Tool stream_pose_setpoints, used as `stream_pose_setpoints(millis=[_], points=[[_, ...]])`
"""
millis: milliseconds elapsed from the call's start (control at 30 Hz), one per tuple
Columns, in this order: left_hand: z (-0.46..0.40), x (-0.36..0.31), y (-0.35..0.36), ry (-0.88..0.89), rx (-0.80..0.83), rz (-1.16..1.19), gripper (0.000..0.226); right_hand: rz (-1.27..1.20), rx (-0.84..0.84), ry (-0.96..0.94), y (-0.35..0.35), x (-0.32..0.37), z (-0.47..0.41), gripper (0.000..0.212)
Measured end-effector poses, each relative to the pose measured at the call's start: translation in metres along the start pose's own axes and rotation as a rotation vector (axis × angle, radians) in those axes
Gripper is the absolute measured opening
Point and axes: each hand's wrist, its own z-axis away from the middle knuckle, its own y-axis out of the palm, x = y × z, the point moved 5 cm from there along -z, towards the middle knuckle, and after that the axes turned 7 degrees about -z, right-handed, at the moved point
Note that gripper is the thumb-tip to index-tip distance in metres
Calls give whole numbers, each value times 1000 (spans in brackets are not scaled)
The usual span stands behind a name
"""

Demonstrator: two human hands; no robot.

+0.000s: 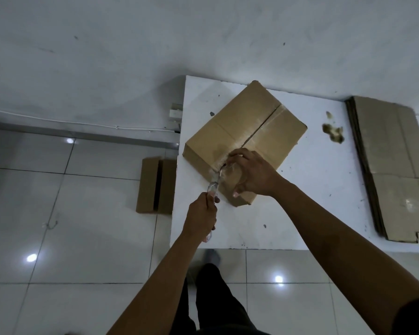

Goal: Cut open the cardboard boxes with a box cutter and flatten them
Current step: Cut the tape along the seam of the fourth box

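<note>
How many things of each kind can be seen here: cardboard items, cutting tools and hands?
Sealed cardboard box on the table: 1
Stack of flattened cardboard on the table: 1
Cardboard piece on the floor: 1
Box cutter: 1
Hands: 2, left hand, right hand
Total: 6

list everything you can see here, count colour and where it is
sealed cardboard box: 1, brown, on the white table, turned at an angle, taped seam on top
box cutter: 1, clear or silvery handle, tip at the near end of the box seam
flattened cardboard: 1 stack, brown, right end of the table; sheet count unclear
cardboard box on floor: 1, brown, left of the table, top open
table: 1, white, stained
brownish residue: 1 patch, on the table right of the box
floor: pale glossy tiles
wall: grey-white
left hand: grips the cutter
right hand: pressing on the box's near corner
</note>
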Motion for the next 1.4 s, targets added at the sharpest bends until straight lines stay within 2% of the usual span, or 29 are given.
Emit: stream_pose_setpoints(millis=[100,233,433,600,667,700,767,800,867,967,1100,1300,1400], points=[[2,1,5,-38,8,31,25,-14,-22,0,-1,-1,2,95],[4,-3,18,-43,99,-7,27,-21,-47,-16,-2,1,4,96],[0,-6,3,-57,67,114,33,-47,-12,9,2,-3,6,98],[5,-5,-20,38,9,-25,35,-83,14,2,3,-8,6,95],[8,-9,-30,85,-49,-130,46,-131,-14,0,2,-8,6,82],[10,-13,-35,122,-77,-191,49,-167,-46,-4,-1,-7,5,69],[11,-21,-45,240,-127,-363,44,-238,-119,15,-10,-5,0,42],[9,-23,-49,277,-138,-428,41,-247,-146,40,-14,-3,-4,36],[5,-23,-57,291,-149,-463,40,-170,-151,66,-21,1,-13,34],[1,-28,-63,314,-148,-523,33,70,-68,-6,-23,11,-28,32],[-5,-32,-67,323,-141,-624,30,242,17,-94,-32,23,-42,46],[-13,-28,-65,356,-120,-742,53,542,156,-240,-31,22,-63,64],[-17,-32,-66,358,-107,-785,63,762,224,-418,-21,23,-60,65]])
